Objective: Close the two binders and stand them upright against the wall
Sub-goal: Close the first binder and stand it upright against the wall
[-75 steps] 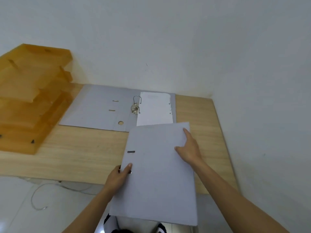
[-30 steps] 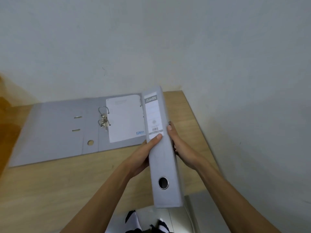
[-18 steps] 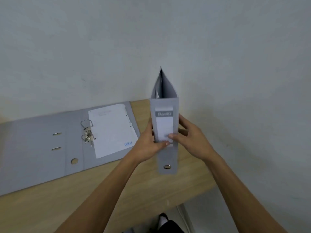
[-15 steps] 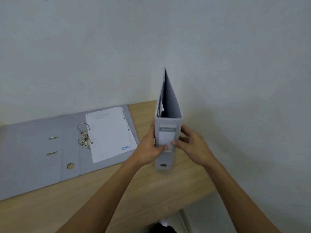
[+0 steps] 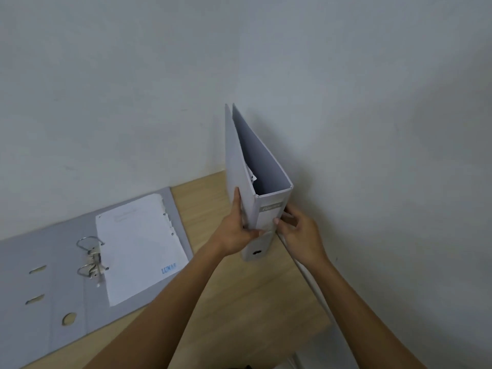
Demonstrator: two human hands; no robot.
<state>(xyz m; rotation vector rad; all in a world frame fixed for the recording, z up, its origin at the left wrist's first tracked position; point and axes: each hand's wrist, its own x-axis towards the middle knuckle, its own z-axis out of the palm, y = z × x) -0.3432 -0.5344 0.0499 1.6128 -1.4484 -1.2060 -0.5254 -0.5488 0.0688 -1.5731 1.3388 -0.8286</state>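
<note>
A closed grey binder (image 5: 241, 166) stands upright at the desk's far right, in the corner where the two walls meet, its labelled spine facing me. My left hand (image 5: 235, 230) grips its left cover and spine. My right hand (image 5: 299, 231) holds its right side, next to the side wall. A second grey binder (image 5: 66, 283) lies open and flat on the desk to the left, metal rings up, with a white punched sheet (image 5: 139, 246) on its right half.
The wooden desk (image 5: 239, 302) ends at the right against a white side wall (image 5: 386, 182). The back wall (image 5: 119, 102) runs behind both binders. The desk's front edge is near the bottom of the view.
I closed the near binder, lifted it off the desk and turned it upright. It has since moved farther back and right into the wall corner. The open binder has not moved.
</note>
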